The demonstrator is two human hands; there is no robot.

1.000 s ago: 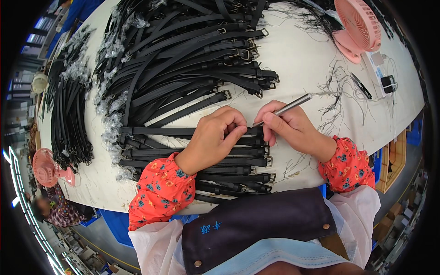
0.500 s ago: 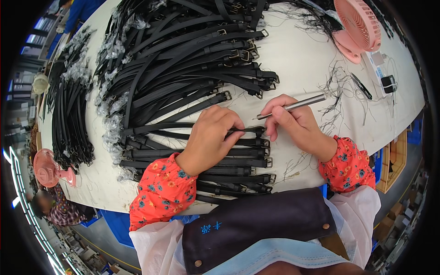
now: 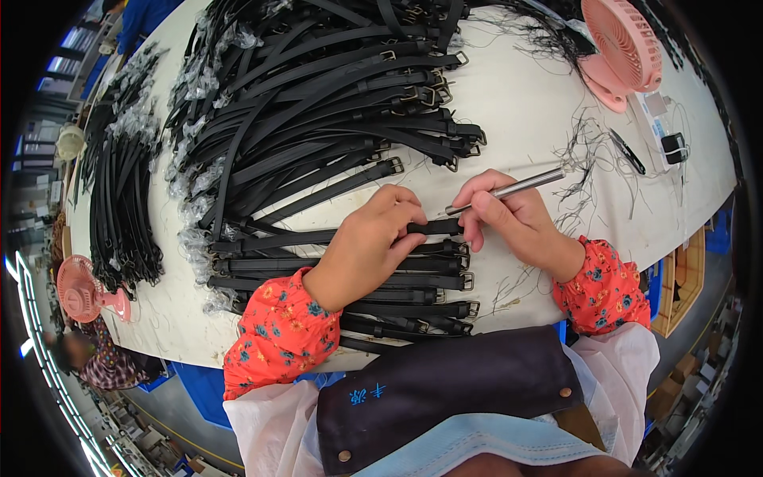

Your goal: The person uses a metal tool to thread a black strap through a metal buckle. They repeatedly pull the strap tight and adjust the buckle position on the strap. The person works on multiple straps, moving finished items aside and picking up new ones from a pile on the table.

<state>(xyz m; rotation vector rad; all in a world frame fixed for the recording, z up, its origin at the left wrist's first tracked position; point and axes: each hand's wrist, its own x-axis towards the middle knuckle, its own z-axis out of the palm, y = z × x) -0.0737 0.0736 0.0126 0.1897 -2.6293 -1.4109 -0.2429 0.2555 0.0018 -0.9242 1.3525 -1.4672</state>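
My left hand (image 3: 367, 248) is closed on a black belt (image 3: 435, 228), gripping it a little way from its buckle end. The strap's wide face is turned up between my two hands. In my right hand (image 3: 513, 222) is a slim silver pen-shaped tool (image 3: 531, 180) with a narrow, darker front end, which hovers just above the strap. Fingers of that same hand reach the belt's end and partly hide its buckle. More black belts (image 3: 413, 281) with metal buckles lie side by side below the held one, some passing under my left forearm.
A large heap of black belts (image 3: 318, 103), with clear plastic wrap (image 3: 195, 211) at its left, covers the table's middle. Another bundle of belts (image 3: 123, 215) lies farther left. Pink fans (image 3: 624, 48) stand at both sides. Loose threads (image 3: 584, 163) and a slim black tool (image 3: 628, 151) lie right.
The held belt has turned from nearly edge-on to flat, its wide face up. My left fingers have shifted slightly, and the tool's tip has moved a little left and down toward the strap.
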